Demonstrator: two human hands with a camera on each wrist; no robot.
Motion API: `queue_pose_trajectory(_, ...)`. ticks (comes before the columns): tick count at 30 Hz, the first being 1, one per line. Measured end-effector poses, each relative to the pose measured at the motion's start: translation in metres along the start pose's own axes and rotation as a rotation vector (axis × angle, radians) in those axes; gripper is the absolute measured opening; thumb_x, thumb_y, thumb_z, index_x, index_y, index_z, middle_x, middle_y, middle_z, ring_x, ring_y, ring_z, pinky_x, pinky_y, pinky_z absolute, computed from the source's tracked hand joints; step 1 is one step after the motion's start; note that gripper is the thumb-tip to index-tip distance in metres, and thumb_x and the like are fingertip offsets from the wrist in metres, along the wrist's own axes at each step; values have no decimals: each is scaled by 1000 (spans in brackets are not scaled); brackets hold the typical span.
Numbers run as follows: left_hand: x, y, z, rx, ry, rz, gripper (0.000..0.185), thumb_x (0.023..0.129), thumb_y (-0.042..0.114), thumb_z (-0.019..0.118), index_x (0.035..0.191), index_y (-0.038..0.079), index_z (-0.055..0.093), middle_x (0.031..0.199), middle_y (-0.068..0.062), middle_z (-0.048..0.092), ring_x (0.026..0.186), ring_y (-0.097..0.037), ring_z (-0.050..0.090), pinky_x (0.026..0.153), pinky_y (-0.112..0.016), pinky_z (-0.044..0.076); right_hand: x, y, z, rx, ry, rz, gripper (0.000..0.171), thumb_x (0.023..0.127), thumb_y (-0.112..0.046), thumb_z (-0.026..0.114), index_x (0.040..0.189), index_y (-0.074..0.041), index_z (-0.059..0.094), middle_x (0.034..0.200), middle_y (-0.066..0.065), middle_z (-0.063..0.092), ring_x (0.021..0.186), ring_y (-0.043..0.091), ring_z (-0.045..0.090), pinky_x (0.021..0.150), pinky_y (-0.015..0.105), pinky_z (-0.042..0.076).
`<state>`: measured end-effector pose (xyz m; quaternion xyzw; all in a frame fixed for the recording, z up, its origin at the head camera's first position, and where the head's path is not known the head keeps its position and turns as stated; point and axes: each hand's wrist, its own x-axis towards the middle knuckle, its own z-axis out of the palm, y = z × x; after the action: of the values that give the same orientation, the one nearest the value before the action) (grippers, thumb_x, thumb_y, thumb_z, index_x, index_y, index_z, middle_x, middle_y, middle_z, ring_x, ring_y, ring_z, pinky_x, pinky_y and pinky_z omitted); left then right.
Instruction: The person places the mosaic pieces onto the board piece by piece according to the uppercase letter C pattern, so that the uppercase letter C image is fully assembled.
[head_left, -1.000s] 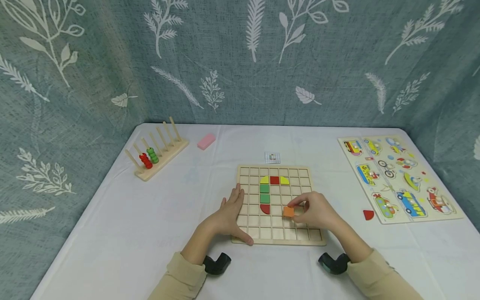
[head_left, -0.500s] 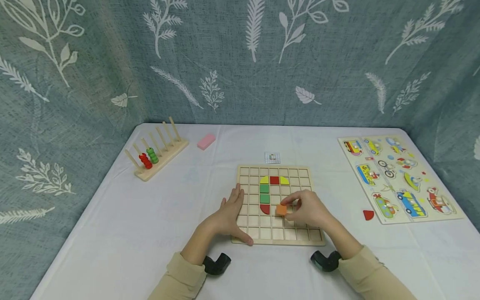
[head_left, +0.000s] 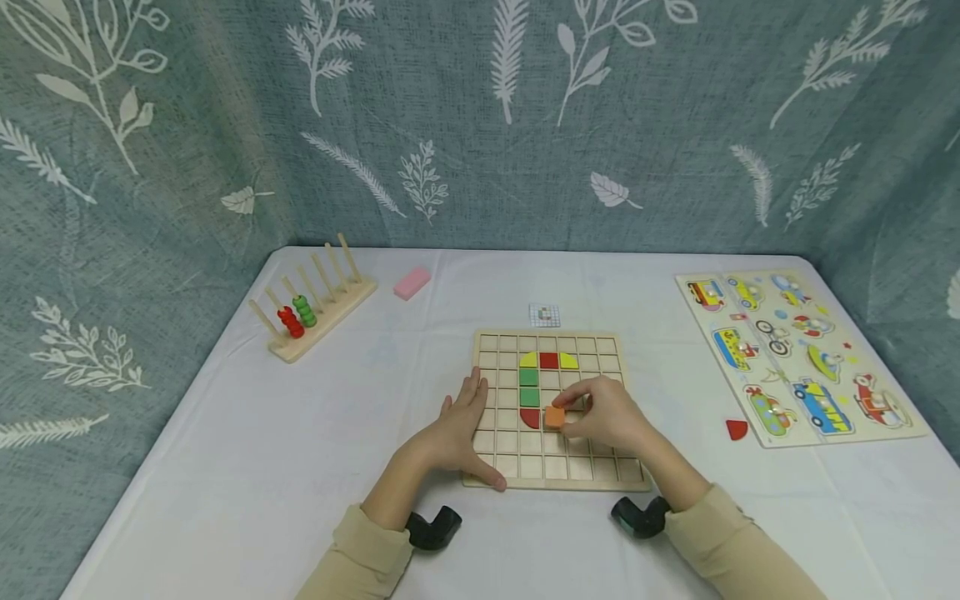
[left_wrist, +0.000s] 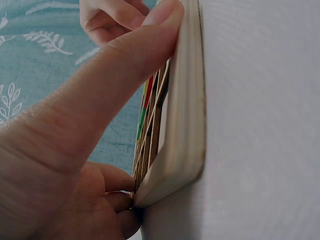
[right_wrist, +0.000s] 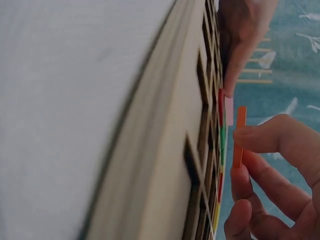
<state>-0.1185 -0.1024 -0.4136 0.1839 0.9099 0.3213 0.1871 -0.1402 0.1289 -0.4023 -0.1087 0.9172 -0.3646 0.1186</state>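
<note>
A square wooden grid board (head_left: 510, 467) lies on the white table. My right hand (head_left: 611, 417) pinches a small orange square tile (head_left: 554, 417) between thumb and fingers, close over the board just right of a red quarter-round tile (head_left: 530, 417). In the right wrist view the orange tile (right_wrist: 240, 137) shows edge-on, apart from the grid. Two green square tiles (head_left: 528, 387) sit above the red quarter-round, and a red square tile (head_left: 549, 361) sits between two yellow quarter-round tiles (head_left: 569, 362). My left hand (head_left: 453, 433) rests at the board's left edge, fingers straight, thumb on the front corner rim.
Behind the board lies a small printed pattern card (head_left: 544, 315). A peg rack (head_left: 330, 318) with red and green beads and a pink block (head_left: 412, 283) stand back left. At right are a vehicle puzzle board (head_left: 802, 358) and a loose red quarter-round (head_left: 737, 430).
My right hand has moved left over the board with the orange tile, ending beside the red quarter-round tile. The left hand has stayed in place.
</note>
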Motion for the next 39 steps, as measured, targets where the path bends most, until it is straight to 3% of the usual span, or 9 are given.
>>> queue_pose_trajectory(39,0,0,0,12,-3,-4,135,47,37,90,143,-7,5,151,-16,-9,138,-26,-6,110,-47,2,5,0,5,-58,-10,8,26,60,-5,79,83,-15,74,79,-6,62,70,13,48,58,27,40)
